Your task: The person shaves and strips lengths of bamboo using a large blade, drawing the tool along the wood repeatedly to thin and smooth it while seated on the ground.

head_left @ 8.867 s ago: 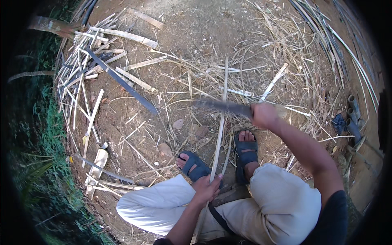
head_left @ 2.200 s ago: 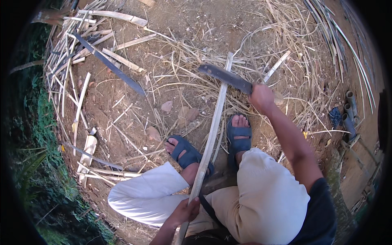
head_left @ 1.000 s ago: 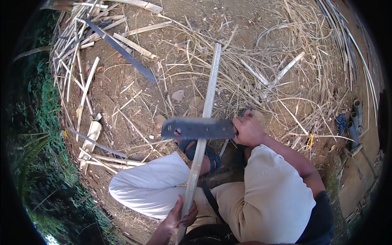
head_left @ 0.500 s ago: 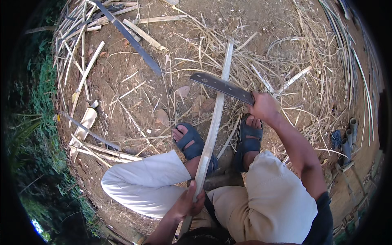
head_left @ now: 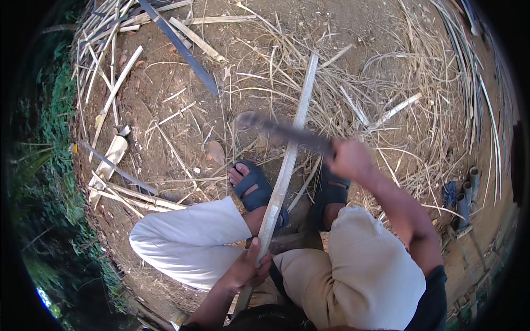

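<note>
Blade (head_left: 284, 132) swung lower across bamboo strip (head_left: 287, 160); right hand (head_left: 349, 160) gripping, left hand (head_left: 245, 270) steadying.

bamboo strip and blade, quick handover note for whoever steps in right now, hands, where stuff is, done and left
Left hand: gripping the near end of the long bamboo strip, which runs forward between the feet and out over the dirt.
Right hand: closed on the handle of a long blade, blurred with motion, crossing the strip about midway.
Around: blue sandals on both feet, cut bamboo slats heaped to the left, dry shavings spread ahead and to the right.
Done: judging by the shavings and slats, earlier pieces are worked.
Left: this strip is mid-stroke; how far along it is cannot be told.
</note>
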Demonstrator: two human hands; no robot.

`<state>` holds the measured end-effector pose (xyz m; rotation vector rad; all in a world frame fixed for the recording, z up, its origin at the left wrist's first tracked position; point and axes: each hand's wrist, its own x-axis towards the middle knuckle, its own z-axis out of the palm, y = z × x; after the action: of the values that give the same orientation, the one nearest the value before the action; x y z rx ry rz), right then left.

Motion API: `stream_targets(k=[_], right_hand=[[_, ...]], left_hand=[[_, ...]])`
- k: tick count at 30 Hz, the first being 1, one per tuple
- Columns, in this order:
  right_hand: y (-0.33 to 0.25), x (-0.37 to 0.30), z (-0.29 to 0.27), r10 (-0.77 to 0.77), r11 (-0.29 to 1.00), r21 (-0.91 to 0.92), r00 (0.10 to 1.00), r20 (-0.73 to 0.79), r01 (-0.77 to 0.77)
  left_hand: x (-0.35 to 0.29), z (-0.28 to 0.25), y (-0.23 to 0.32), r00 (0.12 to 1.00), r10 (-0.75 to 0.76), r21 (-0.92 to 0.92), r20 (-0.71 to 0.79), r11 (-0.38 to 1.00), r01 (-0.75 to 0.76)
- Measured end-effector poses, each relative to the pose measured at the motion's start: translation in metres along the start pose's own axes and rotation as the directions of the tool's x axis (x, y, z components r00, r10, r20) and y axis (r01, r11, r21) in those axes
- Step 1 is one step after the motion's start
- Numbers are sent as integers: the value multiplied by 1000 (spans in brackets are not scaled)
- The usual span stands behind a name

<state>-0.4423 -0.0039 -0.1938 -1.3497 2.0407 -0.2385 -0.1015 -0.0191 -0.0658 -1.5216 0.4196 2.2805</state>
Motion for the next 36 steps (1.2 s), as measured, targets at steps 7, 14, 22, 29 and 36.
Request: stream_targets(k=[7, 14, 22, 29, 36], right_hand=[[26, 3, 19, -18, 989, -146, 994, -111, 1], [10, -6, 9, -511, 831, -297, 856, -77, 470], [14, 61, -10, 108, 983, -144, 992, -68, -117], [73, 97, -22, 180, 942, -228, 943, -279, -247], [80, 88, -2, 93, 954, -246, 948, -305, -173]], left_hand=[[-1, -1, -12, 1000, 8, 4, 2, 1000, -8], [-7, -10, -15, 998, -15, -36, 64, 999, 17], [-9, -9, -13, 995, -71, -204, 76, 975, 86], [-19, -18, -27, 988, -93, -217, 127, 969, 119], [-26, -24, -34, 987, -60, -226, 150, 970, 94]])
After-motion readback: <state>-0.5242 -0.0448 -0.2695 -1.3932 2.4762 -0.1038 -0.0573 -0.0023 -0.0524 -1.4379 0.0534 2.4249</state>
